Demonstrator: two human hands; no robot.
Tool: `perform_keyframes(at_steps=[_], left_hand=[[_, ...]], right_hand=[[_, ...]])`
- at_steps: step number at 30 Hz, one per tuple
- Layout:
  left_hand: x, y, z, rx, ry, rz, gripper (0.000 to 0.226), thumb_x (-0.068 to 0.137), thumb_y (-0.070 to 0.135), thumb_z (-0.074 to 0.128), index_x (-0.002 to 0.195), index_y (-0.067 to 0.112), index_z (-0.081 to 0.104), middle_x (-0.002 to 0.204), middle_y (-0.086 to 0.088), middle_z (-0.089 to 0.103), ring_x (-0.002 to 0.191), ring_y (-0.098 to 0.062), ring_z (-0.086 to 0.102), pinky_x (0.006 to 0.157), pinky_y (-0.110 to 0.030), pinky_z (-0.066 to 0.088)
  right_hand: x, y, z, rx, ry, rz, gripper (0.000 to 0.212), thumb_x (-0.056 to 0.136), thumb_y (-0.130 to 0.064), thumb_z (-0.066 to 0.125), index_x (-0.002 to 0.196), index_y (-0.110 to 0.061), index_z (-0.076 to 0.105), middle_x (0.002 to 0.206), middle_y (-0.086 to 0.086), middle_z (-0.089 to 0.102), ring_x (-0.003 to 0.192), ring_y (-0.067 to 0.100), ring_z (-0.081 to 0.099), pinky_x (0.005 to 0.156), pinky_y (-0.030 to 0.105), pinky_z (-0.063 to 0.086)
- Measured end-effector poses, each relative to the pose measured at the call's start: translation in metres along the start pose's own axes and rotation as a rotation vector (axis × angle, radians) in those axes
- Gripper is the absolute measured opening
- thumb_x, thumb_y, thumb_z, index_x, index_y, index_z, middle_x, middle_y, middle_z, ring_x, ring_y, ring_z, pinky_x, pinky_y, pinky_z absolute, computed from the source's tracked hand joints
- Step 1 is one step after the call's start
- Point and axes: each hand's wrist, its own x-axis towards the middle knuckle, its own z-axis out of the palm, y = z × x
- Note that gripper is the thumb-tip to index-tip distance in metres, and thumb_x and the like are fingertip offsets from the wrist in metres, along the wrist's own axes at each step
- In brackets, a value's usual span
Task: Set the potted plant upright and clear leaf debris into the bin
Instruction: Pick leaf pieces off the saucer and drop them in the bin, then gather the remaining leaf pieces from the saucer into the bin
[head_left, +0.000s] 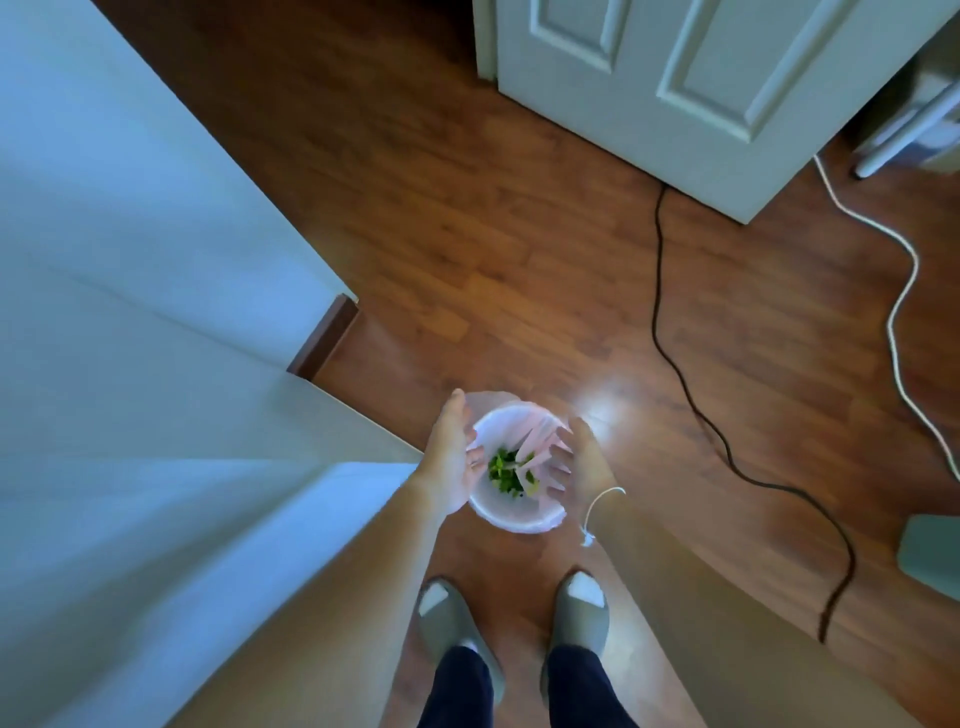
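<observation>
Grey slippers (581, 613) with white socks showing at the toes are standing side by side on the wooden floor (519, 270) at six o'clock, dark trouser legs (457, 686) rising out of them toward the camera. Just beyond the toes, two bare forearms are reaching forward and down over the bin (519, 514), a small round one lined with a pale bag whose edge is folding over the rim. The left hand (456, 457) is hanging over the bin's nine o'clock side, palm turned inward and fingers spread loosely, gripping nothing. The right hand (576, 462) is hovering at the three o'clock side, fingers splayed toward the middle and likewise empty, with a thin white string (597, 506) looping around its wrist. Between the two hands, a clump of green leaf debris (506, 473) is lying at the bottom of the bag. The potted plant is not showing anywhere in view. A pale wall surface (130, 312) is filling the nine o'clock side, ending in a brown skirting edge (324, 338). A black cable (670, 338) is snaking across the boards from one o'clock toward four o'clock, and a white cable (901, 291) is curving along the three o'clock edge. Farthest off, at one o'clock, a white panelled door (701, 88) is standing open.
</observation>
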Motion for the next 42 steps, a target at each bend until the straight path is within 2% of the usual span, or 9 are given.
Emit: perform_keyframes(at_steps=[4,11,16,30,33,35,37,39,42], left_hand=[[-0.068,0.057,0.010,0.034,-0.025,0.142,0.066,0.094,0.055,0.032,0.149,0.020,0.026,0.158,-0.013,0.022,0.142,-0.033,0.029,0.115,-0.042,0.025],[-0.227,0.155,0.010,0.021,-0.055,0.487,0.066,0.094,0.058,0.030,0.148,0.021,0.027,0.159,-0.009,0.022,0.143,-0.032,0.028,0.118,-0.044,0.023],[-0.327,0.189,-0.037,-0.052,0.052,0.727,0.062,0.095,0.054,0.030,0.147,0.020,0.030,0.157,-0.010,0.026,0.141,-0.032,0.032,0.116,-0.042,0.026],[-0.440,0.053,-0.289,-0.387,0.483,0.801,0.057,0.098,0.046,0.031,0.148,0.021,0.027,0.155,-0.008,0.029,0.137,-0.032,0.036,0.112,-0.043,0.029],[-0.457,0.031,-0.331,-0.382,0.635,0.839,0.038,0.098,0.035,0.039,0.132,0.021,0.047,0.124,-0.002,0.053,0.111,-0.025,0.050,0.094,-0.037,0.043],[-0.463,0.016,-0.358,-0.278,0.803,0.856,0.025,0.097,0.026,0.042,0.112,0.017,0.060,0.103,0.002,0.056,0.099,-0.020,0.048,0.083,-0.031,0.038],[-0.462,0.003,-0.381,-0.144,0.959,0.805,0.031,0.095,0.020,0.046,0.121,0.012,0.059,0.109,-0.003,0.058,0.099,-0.019,0.050,0.082,-0.027,0.036],[-0.457,-0.008,-0.402,-0.094,1.014,0.732,0.042,0.091,0.017,0.050,0.133,0.010,0.050,0.127,-0.011,0.055,0.108,-0.026,0.055,0.083,-0.027,0.040],[-0.446,-0.016,-0.418,-0.183,0.980,0.616,0.060,0.085,0.022,0.057,0.141,0.012,0.037,0.134,-0.017,0.048,0.112,-0.032,0.057,0.086,-0.035,0.049]], right_hand=[[-0.067,-0.050,0.022,-0.108,-0.081,-0.167,0.055,0.094,-0.053,0.039,0.144,-0.028,0.036,0.151,-0.002,0.038,0.138,0.028,0.037,0.115,0.047,0.025],[-0.207,-0.137,0.082,-0.351,-0.287,-0.482,0.063,0.094,-0.053,0.038,0.147,-0.020,0.036,0.151,0.004,0.039,0.138,0.029,0.038,0.112,0.043,0.028],[-0.304,-0.155,0.147,-0.518,-0.478,-0.650,0.064,0.095,-0.051,0.038,0.148,-0.017,0.032,0.154,0.004,0.036,0.141,0.028,0.035,0.116,0.044,0.026],[-0.405,0.031,0.281,-0.960,-0.779,-0.676,0.057,0.095,-0.047,0.042,0.145,-0.018,0.039,0.148,0.003,0.042,0.133,0.030,0.042,0.107,0.042,0.034],[-0.416,0.076,0.304,-1.028,-0.782,-0.708,0.048,0.095,-0.045,0.043,0.136,-0.019,0.047,0.144,0.006,0.047,0.128,0.031,0.046,0.104,0.041,0.038],[-0.420,0.103,0.319,-1.055,-0.771,-0.731,0.032,0.095,-0.041,0.045,0.119,-0.021,0.052,0.137,0.012,0.052,0.125,0.035,0.049,0.103,0.044,0.041],[-0.420,0.121,0.332,-1.035,-0.728,-0.771,0.032,0.094,-0.037,0.050,0.117,-0.015,0.055,0.119,0.015,0.060,0.110,0.037,0.058,0.100,0.046,0.045],[-0.416,0.134,0.344,-0.971,-0.669,-0.803,0.044,0.092,-0.030,0.055,0.132,-0.012,0.051,0.102,0.011,0.061,0.089,0.031,0.060,0.094,0.046,0.051],[-0.402,0.139,0.357,-0.930,-0.582,-0.757,0.059,0.085,-0.023,0.059,0.140,-0.011,0.043,0.119,0.015,0.063,0.093,0.031,0.064,0.092,0.045,0.054]])
